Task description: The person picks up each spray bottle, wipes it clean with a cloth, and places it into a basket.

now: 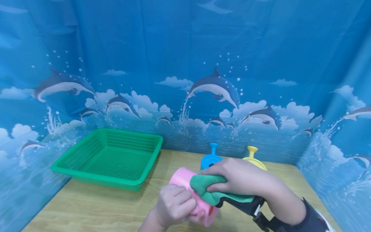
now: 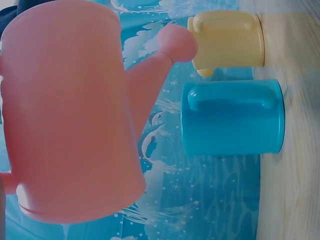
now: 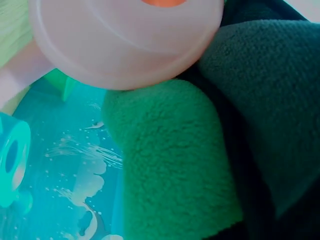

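A pink watering can (image 1: 183,176) is tilted in the air above the table, gripped by my left hand (image 1: 175,205), whose curled fingers cover its near side. Bunched in my right hand (image 1: 236,178), a green cloth (image 1: 209,193) presses against the can's right side. The left wrist view shows the pink watering can (image 2: 70,115) close up with its spout; the left fingers are largely out of that view. In the right wrist view, the fuzzy cloth (image 3: 172,155) touches the rim of the watering can (image 3: 125,55), and a bit of orange shows in the opening.
Behind the hands stand a blue watering can (image 1: 210,160) and a yellow watering can (image 1: 257,163), both partly hidden by the right hand. A green plastic basket (image 1: 107,180) sits at the table's left. A dolphin-print curtain (image 1: 174,48) surrounds the wooden table (image 1: 95,209).
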The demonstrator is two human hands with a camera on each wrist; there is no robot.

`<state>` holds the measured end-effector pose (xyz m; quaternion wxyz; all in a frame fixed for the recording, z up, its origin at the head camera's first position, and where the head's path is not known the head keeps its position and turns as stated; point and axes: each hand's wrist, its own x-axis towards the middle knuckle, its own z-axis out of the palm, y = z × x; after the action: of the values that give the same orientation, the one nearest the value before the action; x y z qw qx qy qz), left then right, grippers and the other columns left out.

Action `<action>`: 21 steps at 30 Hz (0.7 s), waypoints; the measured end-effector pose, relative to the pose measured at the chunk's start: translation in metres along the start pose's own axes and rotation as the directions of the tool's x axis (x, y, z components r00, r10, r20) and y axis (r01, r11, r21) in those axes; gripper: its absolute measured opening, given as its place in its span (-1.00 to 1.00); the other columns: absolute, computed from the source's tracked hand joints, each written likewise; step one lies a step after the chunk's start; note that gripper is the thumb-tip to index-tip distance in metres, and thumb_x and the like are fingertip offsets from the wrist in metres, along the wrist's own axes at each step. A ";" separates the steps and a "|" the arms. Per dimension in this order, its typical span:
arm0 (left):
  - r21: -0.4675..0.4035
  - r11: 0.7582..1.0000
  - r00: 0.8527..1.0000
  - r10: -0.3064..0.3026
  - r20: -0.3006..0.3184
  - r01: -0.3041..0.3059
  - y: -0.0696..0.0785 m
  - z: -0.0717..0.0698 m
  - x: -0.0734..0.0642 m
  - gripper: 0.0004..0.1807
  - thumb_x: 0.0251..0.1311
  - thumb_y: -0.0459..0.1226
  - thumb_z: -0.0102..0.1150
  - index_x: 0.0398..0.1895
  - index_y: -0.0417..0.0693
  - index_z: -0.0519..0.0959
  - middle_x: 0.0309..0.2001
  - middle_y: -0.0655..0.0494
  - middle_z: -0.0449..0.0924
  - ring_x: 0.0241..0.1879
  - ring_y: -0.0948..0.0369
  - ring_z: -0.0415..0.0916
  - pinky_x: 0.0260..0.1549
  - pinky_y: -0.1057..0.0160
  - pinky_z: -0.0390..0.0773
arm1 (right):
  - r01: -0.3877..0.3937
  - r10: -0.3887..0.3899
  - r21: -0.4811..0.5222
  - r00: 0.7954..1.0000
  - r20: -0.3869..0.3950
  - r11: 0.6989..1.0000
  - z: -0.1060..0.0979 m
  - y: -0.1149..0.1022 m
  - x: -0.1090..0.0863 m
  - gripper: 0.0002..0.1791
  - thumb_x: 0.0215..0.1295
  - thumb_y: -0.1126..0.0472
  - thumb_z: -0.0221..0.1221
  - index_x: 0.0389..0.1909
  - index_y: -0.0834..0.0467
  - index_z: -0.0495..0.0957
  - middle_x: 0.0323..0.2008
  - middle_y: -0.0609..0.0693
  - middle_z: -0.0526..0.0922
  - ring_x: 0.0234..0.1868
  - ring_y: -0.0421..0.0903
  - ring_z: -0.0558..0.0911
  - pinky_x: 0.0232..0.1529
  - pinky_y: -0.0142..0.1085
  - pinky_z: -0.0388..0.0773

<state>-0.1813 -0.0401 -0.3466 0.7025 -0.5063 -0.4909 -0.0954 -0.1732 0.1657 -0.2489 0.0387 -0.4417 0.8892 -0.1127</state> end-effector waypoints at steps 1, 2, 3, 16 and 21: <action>-0.003 1.000 1.000 -0.005 -0.001 0.005 0.000 0.000 0.000 -0.52 0.24 -0.09 -0.02 -0.85 0.18 0.16 -0.80 0.41 0.18 -0.76 0.50 0.06 -0.68 0.61 -0.02 | -0.005 0.005 0.004 1.000 0.005 1.000 0.000 0.000 0.002 -0.65 0.31 -0.15 0.16 0.07 -0.19 0.58 -0.26 -0.38 0.61 -0.38 -0.41 0.46 -0.32 -0.45 0.46; -0.002 1.000 1.000 -0.008 -0.002 0.008 0.000 -0.001 0.000 -0.51 0.25 -0.08 -0.03 -0.85 0.18 0.15 -0.81 0.41 0.17 -0.76 0.50 0.06 -0.68 0.62 -0.02 | -0.007 0.007 0.009 1.000 0.010 1.000 0.000 0.000 0.004 -0.63 0.31 -0.16 0.15 0.08 -0.18 0.58 -0.28 -0.38 0.60 -0.40 -0.41 0.45 -0.35 -0.45 0.43; -0.001 1.000 1.000 -0.013 -0.001 0.013 0.000 -0.001 0.000 -0.50 0.26 -0.08 -0.03 -0.85 0.18 0.14 -0.81 0.41 0.17 -0.76 0.50 0.06 -0.68 0.62 -0.02 | -0.016 0.015 0.011 1.000 0.016 1.000 0.000 0.001 0.006 -0.62 0.30 -0.17 0.15 0.09 -0.18 0.57 -0.30 -0.38 0.58 -0.41 -0.40 0.44 -0.35 -0.45 0.42; -0.012 1.000 0.999 0.008 -0.052 -0.009 -0.001 -0.002 0.010 -0.50 0.27 -0.10 -0.02 -0.85 0.17 0.15 -0.79 0.40 0.18 -0.76 0.50 0.12 -0.69 0.61 0.07 | -0.076 0.073 0.061 0.996 0.041 0.995 0.007 0.003 0.041 -0.51 0.27 -0.21 0.16 0.18 -0.15 0.53 -0.07 -0.23 0.69 -0.20 -0.36 0.61 -0.24 -0.38 0.52; -0.041 0.999 0.998 0.004 -0.070 -0.007 0.000 -0.003 0.012 -0.49 0.29 -0.10 -0.04 -0.85 0.15 0.15 -0.79 0.40 0.16 -0.75 0.50 0.10 -0.69 0.60 0.06 | -0.078 0.076 0.054 0.996 0.035 0.995 0.014 0.002 0.056 -0.49 0.27 -0.18 0.18 0.20 -0.12 0.51 0.00 -0.19 0.67 -0.11 -0.29 0.64 -0.20 -0.38 0.54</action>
<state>-0.1734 -0.0380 -0.3369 0.7089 -0.5184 -0.4627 -0.1210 -0.2063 0.1200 -0.2610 0.0700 -0.4076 0.9013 -0.1285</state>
